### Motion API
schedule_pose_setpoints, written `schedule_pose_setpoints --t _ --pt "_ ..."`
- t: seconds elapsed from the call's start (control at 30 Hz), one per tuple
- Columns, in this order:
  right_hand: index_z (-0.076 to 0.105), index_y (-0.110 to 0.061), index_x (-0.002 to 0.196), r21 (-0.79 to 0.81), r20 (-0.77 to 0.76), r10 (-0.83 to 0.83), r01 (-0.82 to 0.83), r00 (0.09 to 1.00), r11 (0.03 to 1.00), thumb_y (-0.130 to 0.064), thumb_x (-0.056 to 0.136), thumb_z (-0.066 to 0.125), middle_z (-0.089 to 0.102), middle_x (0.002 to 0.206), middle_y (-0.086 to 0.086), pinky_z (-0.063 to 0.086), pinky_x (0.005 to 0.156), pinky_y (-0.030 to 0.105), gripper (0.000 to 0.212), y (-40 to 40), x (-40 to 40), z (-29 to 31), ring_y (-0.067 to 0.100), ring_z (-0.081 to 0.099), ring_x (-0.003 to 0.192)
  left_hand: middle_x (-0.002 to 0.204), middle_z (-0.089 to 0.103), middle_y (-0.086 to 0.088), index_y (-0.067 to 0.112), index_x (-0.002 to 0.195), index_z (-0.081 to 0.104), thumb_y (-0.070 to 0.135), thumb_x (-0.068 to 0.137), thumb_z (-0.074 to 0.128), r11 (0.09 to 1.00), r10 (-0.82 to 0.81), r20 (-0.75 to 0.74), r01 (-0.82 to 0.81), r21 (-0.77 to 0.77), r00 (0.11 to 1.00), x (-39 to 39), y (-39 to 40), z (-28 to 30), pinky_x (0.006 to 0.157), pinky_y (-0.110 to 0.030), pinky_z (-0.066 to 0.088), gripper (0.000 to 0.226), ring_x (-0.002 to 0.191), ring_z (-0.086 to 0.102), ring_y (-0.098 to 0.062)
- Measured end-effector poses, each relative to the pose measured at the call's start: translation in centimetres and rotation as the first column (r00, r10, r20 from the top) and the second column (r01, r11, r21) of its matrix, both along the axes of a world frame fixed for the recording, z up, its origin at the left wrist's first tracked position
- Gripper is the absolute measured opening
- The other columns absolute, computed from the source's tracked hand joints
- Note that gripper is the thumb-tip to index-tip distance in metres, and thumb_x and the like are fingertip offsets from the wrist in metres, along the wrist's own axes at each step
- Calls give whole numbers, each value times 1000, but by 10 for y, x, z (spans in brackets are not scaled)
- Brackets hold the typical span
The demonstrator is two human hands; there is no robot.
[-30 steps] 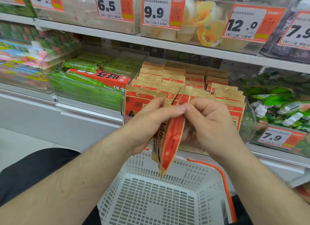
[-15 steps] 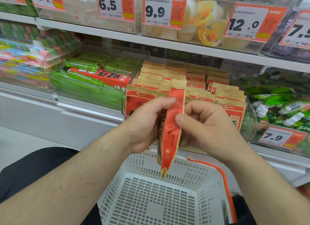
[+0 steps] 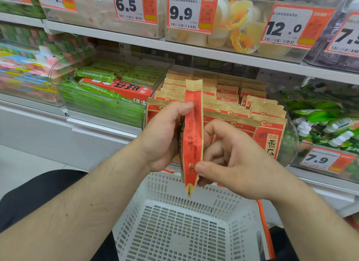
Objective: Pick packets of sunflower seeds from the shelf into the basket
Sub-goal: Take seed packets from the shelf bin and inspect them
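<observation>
From the head view, I take the white perforated plastic basket as my landmark. Directly above its far rim I hold a small stack of red and kraft-brown paper seed packets, edge-on to me. The left hand grips the stack from the left, thumb pressed high on the front packet. The right hand pinches the lower end, thumb in front and fingers curled behind. The stack's long axis runs upright, crimped top seam pointing at the shelf above, bottom seam pointing down into the basket. Behind it, the clear bin holds the remaining packets. My worry: a back packet could slide loose and fall outside the basket, since the pinch bears mainly on the front one.
</observation>
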State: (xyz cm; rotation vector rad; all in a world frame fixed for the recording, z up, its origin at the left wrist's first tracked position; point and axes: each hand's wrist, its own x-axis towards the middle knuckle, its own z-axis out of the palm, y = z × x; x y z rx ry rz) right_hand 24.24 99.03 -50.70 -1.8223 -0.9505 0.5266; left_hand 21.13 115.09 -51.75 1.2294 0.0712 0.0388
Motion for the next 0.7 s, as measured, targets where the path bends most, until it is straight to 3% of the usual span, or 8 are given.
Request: schedule_pose_setpoints --t 0.07,0.17,0.23,0.3,0.4,0.57,0.63,0.7 --pt "46 -10 100 10 -46 -4 5 999 1000 5 89 66 70 73 23 61 73 55 27 0 1 0 35 74 71 56 59 -3 18 60 67 38 93 38 1000 14 -3 -14 -3 1000 1 1 -1 66 -34 41 48 55 54 -16" --pt "44 -9 101 7 -23 2 -2 1000 1000 8 90 63 68 74 25 62 71 49 28 1 1 1 33 73 70 72 61 -9 12 87 65 42 81 50 999 34 5 -34 3 999 0 2 0 78 -39 40 34 69 54 -24" --pt "44 -10 103 2 -5 10 -10 1000 1000 11 88 64 68 76 25 61 70 48 33 1 0 1 34 72 69 73 58 -9 12 88 63 40 83 50 998 63 5 -63 -1 998 0 3 0 74 -37 39 31 67 53 -23" --pt "45 -13 106 -5 25 15 -15 1000 1000 12 85 65 69 78 22 58 71 57 38 2 0 1 36 72 70 63 53 -2 16 76 60 37 90 44 996 87 7 -87 -25 996 -1 2 1 63 -32 37 30 56 51 -16" --pt "45 -15 106 8 37 28 -28 999 1000 10 83 66 69 78 19 54 71 64 40 2 1 0 35 71 68 58 50 2 18 72 58 38 78 47 993 104 10 -103 -51 995 -2 0 3 60 -31 37 23 51 48 -12" --pt "49 -18 99 33 63 7 -9 998 999 -3 75 73 68 73 15 52 63 55 37 0 2 -1 40 65 65 60 53 1 16 78 56 38 68 56 998 34 43 -31 -56 999 0 3 -4 64 -34 41 24 55 52 -13" --pt "53 -18 90 61 72 -21 17 997 998 -11 73 76 66 71 16 51 60 51 30 0 3 -2 36 61 61 63 58 -1 13 86 56 28 72 65 999 -36 91 37 -6 995 1 4 -9 63 -33 47 22 59 57 -14" --pt "55 -19 85 67 79 -40 34 996 997 -16 71 77 65 68 14 51 58 48 26 1 3 -3 27 58 58 79 63 -6 11 102 58 31 72 68 994 -110 140 110 6 984 1 6 -14 65 -33 52 38 70 61 -19"
